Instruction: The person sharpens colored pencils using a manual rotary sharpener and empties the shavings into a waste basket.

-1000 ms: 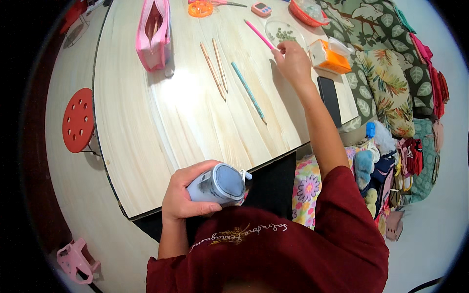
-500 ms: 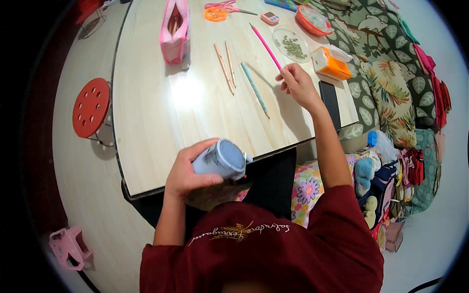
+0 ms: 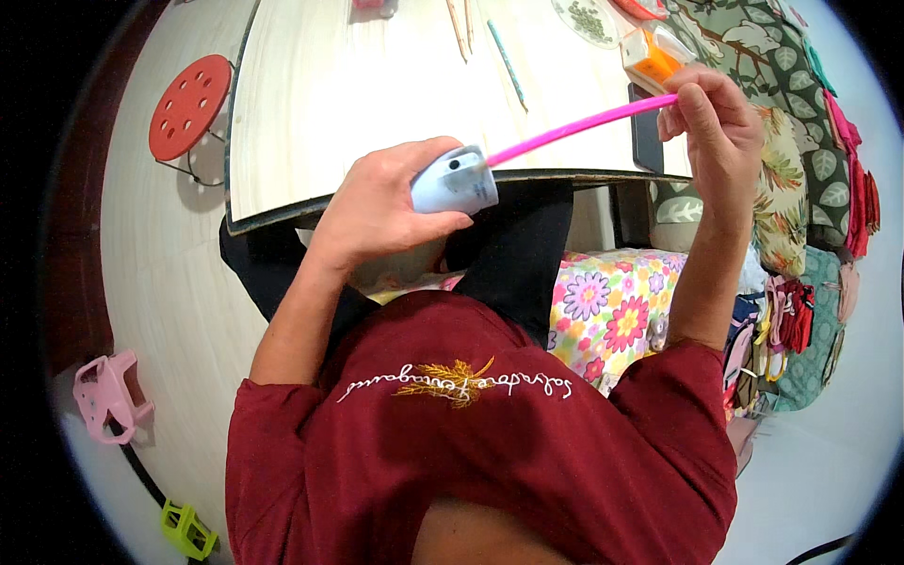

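Observation:
My left hand (image 3: 377,202) is wrapped round a pale blue-grey pencil sharpener (image 3: 454,193), held in front of the table's near edge above my lap. A dark round hole shows on its end. In my right hand (image 3: 718,141), fingertips pinch one end of a bright pink pencil (image 3: 584,124). This pencil slants down to the left, and its other end meets the sharpener's right end; I cannot tell how far it goes in. Further back on the table lie a blue patterned pencil (image 3: 508,66) and two plain wooden pencils (image 3: 459,28).
A black phone (image 3: 646,141) and an orange-and-white tissue pack (image 3: 650,58) lie along the table's right side. Behind them is a clear dish (image 3: 607,40) of small green pieces. A red stool (image 3: 188,105) stands left; flowered fabric (image 3: 612,297) covers the seat.
My right hand has brought the pink pencil off the table area, toward me and right, turning it to meet the sharpener. The sharpener has been turned in my left hand. The view has tilted down.

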A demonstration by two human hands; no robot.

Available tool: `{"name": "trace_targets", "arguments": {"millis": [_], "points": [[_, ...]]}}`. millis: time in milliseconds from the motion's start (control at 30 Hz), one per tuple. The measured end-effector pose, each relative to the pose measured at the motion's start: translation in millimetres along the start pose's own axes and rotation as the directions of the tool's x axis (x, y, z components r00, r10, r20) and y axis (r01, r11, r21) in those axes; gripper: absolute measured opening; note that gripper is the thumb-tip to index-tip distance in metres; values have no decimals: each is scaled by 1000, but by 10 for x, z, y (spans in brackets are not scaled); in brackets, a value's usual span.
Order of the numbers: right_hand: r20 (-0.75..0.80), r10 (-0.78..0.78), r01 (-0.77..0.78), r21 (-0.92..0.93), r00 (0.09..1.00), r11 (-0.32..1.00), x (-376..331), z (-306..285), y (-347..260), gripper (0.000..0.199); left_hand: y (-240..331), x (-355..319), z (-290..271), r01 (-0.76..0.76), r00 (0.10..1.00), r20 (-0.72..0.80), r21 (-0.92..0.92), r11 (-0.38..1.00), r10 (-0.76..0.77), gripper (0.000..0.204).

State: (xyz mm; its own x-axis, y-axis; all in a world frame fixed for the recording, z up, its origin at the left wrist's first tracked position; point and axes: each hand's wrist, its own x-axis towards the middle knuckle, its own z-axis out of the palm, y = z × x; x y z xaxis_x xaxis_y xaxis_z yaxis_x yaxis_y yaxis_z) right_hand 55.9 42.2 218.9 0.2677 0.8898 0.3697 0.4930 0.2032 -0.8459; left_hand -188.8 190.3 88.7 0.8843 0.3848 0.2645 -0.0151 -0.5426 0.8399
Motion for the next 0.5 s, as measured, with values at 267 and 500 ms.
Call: {"name": "trace_targets", "arguments": {"millis": [267,500], "points": [[188,-193,253,-383,963,888,-23,127,-522,15,352,-135,99,-27,990,144,196,980,-1,65],[339,-169,329,-500,926,801,3,285,-746,12,453,-168,267,-135,984,143,196,971,107,56]]}}
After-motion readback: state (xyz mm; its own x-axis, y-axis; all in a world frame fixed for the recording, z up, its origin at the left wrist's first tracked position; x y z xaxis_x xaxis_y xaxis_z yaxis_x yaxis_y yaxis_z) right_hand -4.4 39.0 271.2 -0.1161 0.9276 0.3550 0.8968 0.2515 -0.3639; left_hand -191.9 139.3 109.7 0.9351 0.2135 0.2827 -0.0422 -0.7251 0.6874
